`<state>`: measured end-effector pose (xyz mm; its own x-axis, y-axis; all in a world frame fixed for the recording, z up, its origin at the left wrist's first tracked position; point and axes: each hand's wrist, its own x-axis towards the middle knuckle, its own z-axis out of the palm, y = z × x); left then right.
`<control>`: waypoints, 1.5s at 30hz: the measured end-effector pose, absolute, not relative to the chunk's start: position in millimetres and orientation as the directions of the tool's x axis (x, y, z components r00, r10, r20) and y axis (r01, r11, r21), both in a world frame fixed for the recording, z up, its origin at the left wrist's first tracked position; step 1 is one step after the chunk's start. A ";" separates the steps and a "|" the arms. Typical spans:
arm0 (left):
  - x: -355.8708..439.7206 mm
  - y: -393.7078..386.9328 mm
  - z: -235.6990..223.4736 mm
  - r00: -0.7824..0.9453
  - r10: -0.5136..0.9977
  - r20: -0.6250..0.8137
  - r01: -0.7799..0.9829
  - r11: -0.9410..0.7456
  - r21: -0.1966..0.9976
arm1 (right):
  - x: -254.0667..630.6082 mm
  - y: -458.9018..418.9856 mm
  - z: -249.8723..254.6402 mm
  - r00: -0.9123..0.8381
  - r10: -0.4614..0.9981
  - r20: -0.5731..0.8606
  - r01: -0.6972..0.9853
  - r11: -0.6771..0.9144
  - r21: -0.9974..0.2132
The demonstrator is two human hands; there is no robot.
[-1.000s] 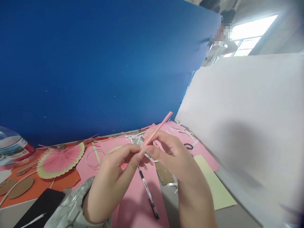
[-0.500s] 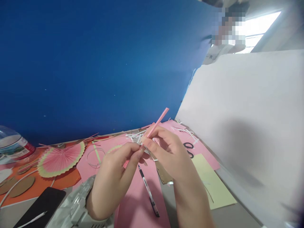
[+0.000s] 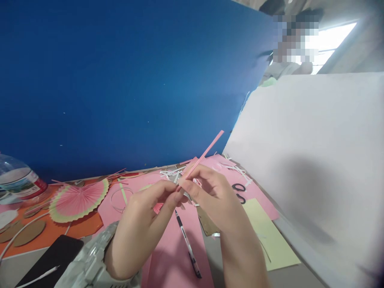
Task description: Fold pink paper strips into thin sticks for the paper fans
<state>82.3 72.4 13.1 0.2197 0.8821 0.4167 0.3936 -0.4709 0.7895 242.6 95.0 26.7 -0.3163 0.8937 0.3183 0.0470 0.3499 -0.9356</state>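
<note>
head view: the left hand [image 3: 144, 228] and the right hand [image 3: 214, 196] meet above the middle of the desk [image 3: 18, 264], fingertips touching. both are closed in a pinch on a narrow pink paper strip [image 3: 207, 151]; its lower end sits between the thumbs and forefingers, and the rest rises tilted up and to the right, in front of the blue board [image 3: 120, 80] that stands at the back of the desk. the left wrist wears a grey crinkled sleeve [image 3: 90, 264].

under the hands lies a sheet of pink paper [image 3: 177, 256] with a pen [image 3: 187, 244] on it, pointing toward the person. just right of the pen is a piece of brown cardboard [image 3: 207, 222], and further right a pale yellow sheet [image 3: 270, 236]. black scissor handles [image 3: 239, 188] show beside the right hand, on more pink paper. white paper scraps [image 3: 171, 173] lie behind the fingers.

to the left, a pleated pink fan with a yellow edge [image 3: 78, 200] rests on orange paper [image 3: 54, 234]. a plastic bottle [image 3: 18, 182] stands at the far left edge, and a black phone [image 3: 51, 260] lies near the lower left corner. a white board [image 3: 315, 160] leans at the right. a person, blurred, is behind it at the top right.
</note>
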 end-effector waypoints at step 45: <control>79.8 55.5 25.9 0.271 0.885 0.378 0.259 -0.445 0.857 | 250.8 96.4 29.4 -0.378 0.825 0.420 -0.199 0.371 -0.907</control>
